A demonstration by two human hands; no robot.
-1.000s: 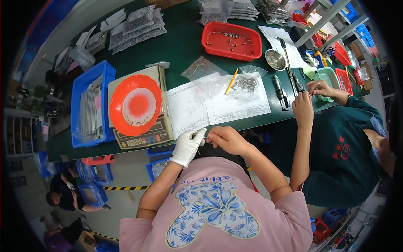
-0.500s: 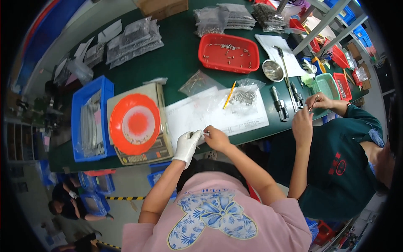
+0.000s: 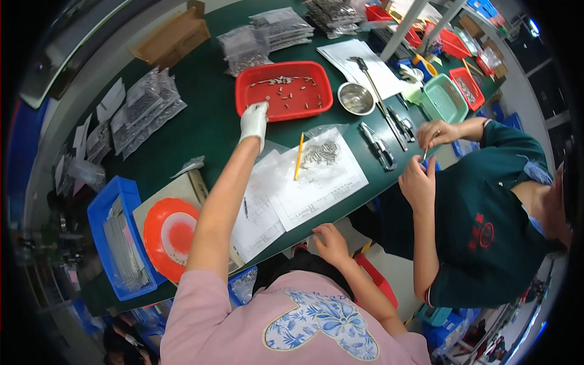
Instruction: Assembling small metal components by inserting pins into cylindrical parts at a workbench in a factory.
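Twelve on the clock points straight away from you, with its centre mid-view. Around eight to nine o'clock, a blue bin stands on the green bench, an orange plate just to its right. Any print on the plastic bags at ten is too small to read. Your gloved left hand is at eleven, fingertips at the near left rim of the red tray; whether that grip is clenched on anything, I cannot tell. The tray sits at twelve, small metal pieces scattered over its floor, thickest toward the far side. The step in hand looks like a reach to these pieces; such a move calls for a light fingertip pinch, clear of the rim. Near centre, paper sheets carry printed line drawings and ruled blocks, the lettering mostly unclear; a yellow pen lies beside a clear bag of metal pins. Your bare right hand, at five, is released, fingers loosely bent near the bench edge. A steel bowl sits at one. Past three, a co-worker's green top bears red characters and a ring mark, too unclear to read
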